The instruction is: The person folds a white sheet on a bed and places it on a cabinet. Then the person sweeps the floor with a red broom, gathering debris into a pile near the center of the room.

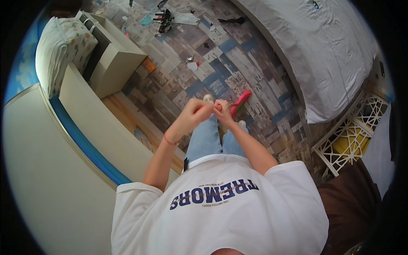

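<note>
My left hand (197, 112) and my right hand (223, 111) are both closed and meet in front of my waist. Between them shows the reddish end of a handle (218, 107), seen almost end-on. Just beyond my right hand, low over the floor, is a bright pink head with a green strip (241, 103); it looks like the head of a broom on that handle. Most of the handle is hidden by my fingers. A thin red band circles my left wrist.
Small litter (193, 66) and a dark strappy heap (163, 20) lie on the patchwork-patterned floor (272, 102). A sheeted bed (327, 55) stands right, a white lattice rack (344, 142) below it. At left are a pale cabinet (121, 59) and a folded quilt (63, 51).
</note>
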A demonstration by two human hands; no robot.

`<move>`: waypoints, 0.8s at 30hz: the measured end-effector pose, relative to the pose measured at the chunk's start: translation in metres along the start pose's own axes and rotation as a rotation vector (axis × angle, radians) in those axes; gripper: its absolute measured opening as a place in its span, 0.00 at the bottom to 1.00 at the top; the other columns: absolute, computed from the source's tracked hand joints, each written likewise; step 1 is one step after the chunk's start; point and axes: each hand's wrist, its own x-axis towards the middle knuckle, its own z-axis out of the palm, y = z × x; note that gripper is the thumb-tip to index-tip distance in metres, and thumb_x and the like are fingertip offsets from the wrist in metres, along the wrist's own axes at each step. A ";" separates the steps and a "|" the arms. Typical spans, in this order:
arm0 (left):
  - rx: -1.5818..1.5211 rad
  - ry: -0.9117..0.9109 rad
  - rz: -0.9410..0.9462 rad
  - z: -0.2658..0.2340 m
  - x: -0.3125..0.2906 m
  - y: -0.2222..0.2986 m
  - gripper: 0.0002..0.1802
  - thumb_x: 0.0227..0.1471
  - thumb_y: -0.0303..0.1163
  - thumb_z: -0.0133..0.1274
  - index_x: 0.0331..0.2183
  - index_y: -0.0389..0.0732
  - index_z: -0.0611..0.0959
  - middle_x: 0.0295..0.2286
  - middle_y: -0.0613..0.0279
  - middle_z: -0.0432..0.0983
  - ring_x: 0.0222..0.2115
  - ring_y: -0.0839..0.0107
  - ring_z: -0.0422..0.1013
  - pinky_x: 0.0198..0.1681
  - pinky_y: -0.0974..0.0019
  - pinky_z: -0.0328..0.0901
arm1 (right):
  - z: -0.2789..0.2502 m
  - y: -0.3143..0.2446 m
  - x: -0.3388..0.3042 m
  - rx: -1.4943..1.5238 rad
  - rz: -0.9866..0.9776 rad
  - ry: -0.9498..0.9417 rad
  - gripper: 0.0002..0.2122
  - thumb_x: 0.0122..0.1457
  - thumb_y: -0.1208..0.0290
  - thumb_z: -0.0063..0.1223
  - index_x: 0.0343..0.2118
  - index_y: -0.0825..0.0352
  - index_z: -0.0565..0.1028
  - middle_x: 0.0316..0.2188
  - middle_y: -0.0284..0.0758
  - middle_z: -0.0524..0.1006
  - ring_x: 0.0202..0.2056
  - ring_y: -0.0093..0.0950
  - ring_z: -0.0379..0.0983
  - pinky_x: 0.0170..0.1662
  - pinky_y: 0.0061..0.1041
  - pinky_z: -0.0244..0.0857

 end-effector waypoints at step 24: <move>-0.438 0.159 -0.139 0.086 0.172 -0.175 0.14 0.56 0.31 0.48 0.23 0.32 0.80 0.25 0.61 0.75 0.32 0.73 0.71 0.53 0.68 0.59 | -0.177 0.227 0.043 -0.557 0.145 -0.144 0.08 0.40 0.75 0.59 0.16 0.66 0.69 0.21 0.44 0.73 0.29 0.49 0.70 0.34 0.46 0.62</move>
